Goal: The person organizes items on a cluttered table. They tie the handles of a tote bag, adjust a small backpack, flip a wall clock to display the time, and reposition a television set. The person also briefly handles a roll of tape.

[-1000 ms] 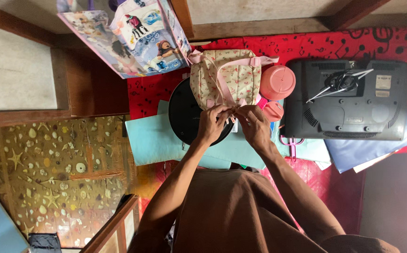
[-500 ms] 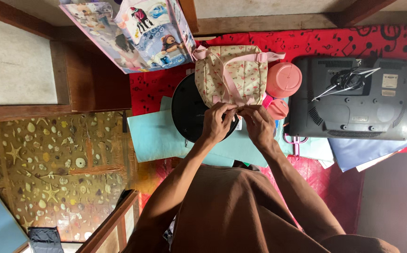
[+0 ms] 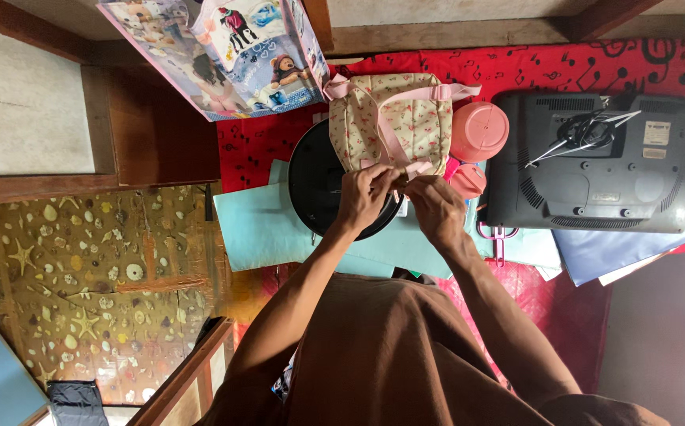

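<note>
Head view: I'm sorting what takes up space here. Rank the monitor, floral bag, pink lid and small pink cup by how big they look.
1. Monitor, lying screen down, largest.
2. Floral bag, which both hands touch at its near edge.
3. Pink lid.
4. Small pink cup, smallest, partly hidden by the right hand.

Bag (image 3: 390, 118) on pan (image 3: 319, 189), left of monitor (image 3: 595, 162)

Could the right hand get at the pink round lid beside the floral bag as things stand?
Probably yes: the right hand sits just below the pink lid, nothing lies between them, though both hands are busy at the floral bag.
</note>
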